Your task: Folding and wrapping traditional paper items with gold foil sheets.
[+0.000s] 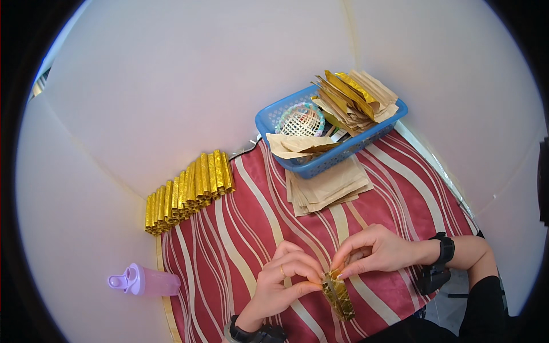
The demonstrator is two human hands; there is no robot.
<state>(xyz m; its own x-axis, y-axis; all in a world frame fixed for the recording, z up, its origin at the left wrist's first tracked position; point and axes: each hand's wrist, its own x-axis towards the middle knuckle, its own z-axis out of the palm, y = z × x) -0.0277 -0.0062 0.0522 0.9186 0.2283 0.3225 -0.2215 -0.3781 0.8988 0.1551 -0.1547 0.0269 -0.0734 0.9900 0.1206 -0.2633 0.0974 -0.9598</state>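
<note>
A piece of gold foil paper (pixel 339 298), partly folded, hangs between my two hands above the striped cloth. Its upper end is pinched by the thumb and fingers of my left hand (pixel 286 279), which wears a ring. My right hand (pixel 374 249) closes its fingertips on the same upper edge from the other side. How the paper is folded under the fingertips is partly hidden. Beyond the hands lies a stack of brown paper sheets (pixel 329 186), partly under a blue basket (pixel 329 163).
Rows of gold paper rolls (pixel 189 191) are piled at the left against the pale wall (pixel 189 74). A purple bottle (pixel 151 282) lies at the left edge. The basket holds folded papers (pixel 349 97) and a small woven basket (pixel 301 121). A red striped cloth (pixel 260 228) covers the table.
</note>
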